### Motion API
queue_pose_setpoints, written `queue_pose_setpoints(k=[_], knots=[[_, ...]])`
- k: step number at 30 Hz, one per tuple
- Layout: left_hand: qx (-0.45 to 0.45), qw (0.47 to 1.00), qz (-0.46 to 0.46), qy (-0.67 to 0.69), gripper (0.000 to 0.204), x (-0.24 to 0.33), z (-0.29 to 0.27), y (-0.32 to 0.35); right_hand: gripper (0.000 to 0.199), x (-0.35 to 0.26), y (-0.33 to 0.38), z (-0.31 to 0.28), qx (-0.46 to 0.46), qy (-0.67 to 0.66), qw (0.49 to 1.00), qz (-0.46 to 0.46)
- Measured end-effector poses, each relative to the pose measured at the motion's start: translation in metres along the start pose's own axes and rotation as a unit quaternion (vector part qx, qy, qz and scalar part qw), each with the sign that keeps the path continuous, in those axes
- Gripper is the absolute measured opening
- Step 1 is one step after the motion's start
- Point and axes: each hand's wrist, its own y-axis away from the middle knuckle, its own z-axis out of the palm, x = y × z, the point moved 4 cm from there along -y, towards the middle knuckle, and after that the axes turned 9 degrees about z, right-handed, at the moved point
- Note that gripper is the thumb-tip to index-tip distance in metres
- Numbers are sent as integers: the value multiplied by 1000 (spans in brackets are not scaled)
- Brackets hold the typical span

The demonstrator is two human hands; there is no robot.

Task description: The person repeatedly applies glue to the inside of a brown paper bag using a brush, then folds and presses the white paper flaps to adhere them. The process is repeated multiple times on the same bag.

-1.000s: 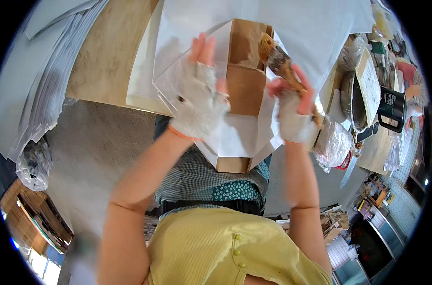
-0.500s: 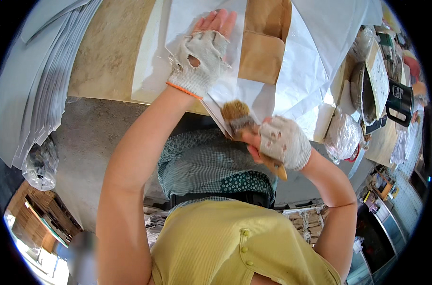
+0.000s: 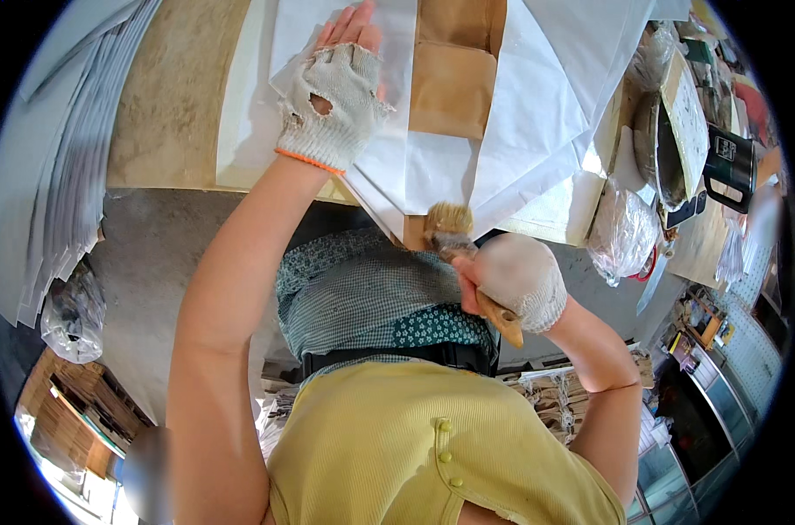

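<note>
My left hand (image 3: 334, 96), in a worn fingerless knit glove with an orange cuff edge, lies flat on folded white paper (image 3: 441, 166), its fingers stretched out. In my right hand (image 3: 511, 276), gloved the same way, is a paintbrush (image 3: 450, 223) with a wooden handle. Its tan bristles point away from me, at the near tip of the paper, over a small brown patch; whether they touch it I cannot tell. A brown paper strip (image 3: 452, 87) runs along the middle of the white paper, to the right of my left hand.
At the left hangs a stack of white sheets (image 3: 73, 166). A metal bowl (image 3: 664, 149) with a board leaning on it, a black mug (image 3: 728, 166) and a clear plastic bag (image 3: 623, 229) are at the right. The wooden table's near edge (image 3: 165, 179) lies before my lap.
The brush has moved from the left slope of the paper to its near tip. My left hand stays flat on the paper. The whole view has shifted slightly.
</note>
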Motion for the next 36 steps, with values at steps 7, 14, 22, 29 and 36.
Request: queue_pose_setpoints(k=[7, 14, 22, 29, 36], knots=[[1, 1000, -9, 5, 57, -6, -1, 0, 23, -4, -53, -13, -6, -38, 999, 0], [-71, 995, -51, 46, 60, 23, -35, 27, 14, 20, -20, -42, 66, -215, 965, 136], [-66, 995, -61, 42, 59, 34, -29, 43, 29, 81, -93, -28, 306, -399, 804, 318], [-20, 994, -86, 65, 61, 35, -32, 48, 28, 57, -128, -31, 81, -440, 827, 339], [-41, 991, -93, 87, 54, 32, -32, 43, 18, 33, -160, -33, 240, 138, 952, -129]])
